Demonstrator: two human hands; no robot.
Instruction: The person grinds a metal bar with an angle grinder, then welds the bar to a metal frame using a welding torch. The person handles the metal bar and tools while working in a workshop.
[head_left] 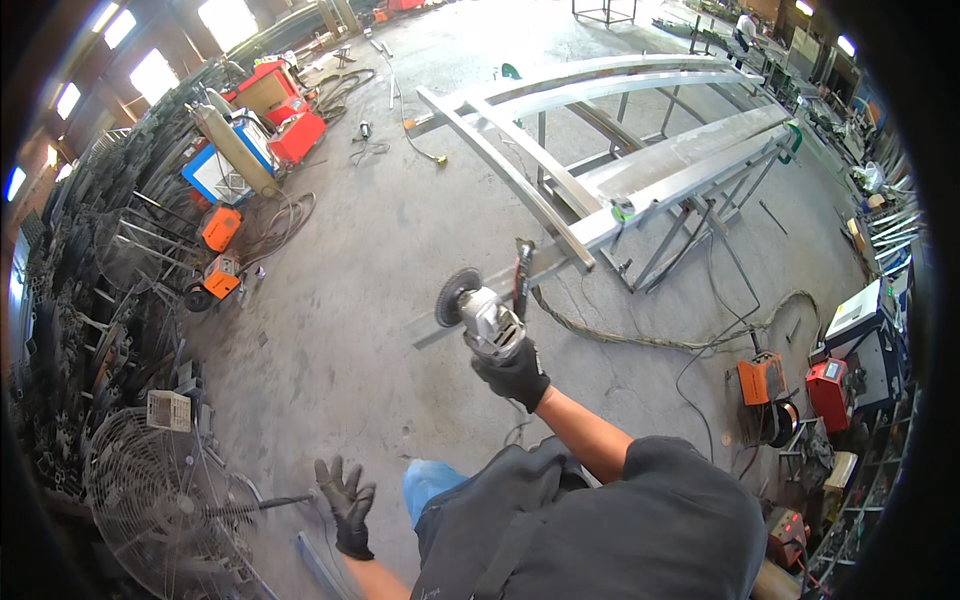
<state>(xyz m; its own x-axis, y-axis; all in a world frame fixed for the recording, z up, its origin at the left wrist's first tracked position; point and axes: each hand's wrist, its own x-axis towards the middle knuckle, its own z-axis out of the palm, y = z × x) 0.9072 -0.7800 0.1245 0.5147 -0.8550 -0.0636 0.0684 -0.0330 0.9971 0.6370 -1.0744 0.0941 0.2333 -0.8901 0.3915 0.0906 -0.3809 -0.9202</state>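
My right hand (512, 375), in a black glove, is wrapped round the body of an angle grinder (495, 325). Its toothed-looking dark disc (459, 296) points up and to the left. Beside the grinder stands a black bar-shaped piece (522, 275); I cannot tell whether it is part of the tool. Behind the grinder a grey metal bar (432, 329) reaches out from under the near end of a large metal frame (690, 165). My left hand (348, 503), also black-gloved, hangs free at the lower left with its fingers spread and holds nothing.
Steel trestles (665, 255) carry the frame. A round caged fan (165, 500) stands near my left hand. Orange machines (221, 275) and a red cabinet (295, 132) line the left. A thick cable (640, 340) crosses the floor at right. Another person (746, 30) is far off.
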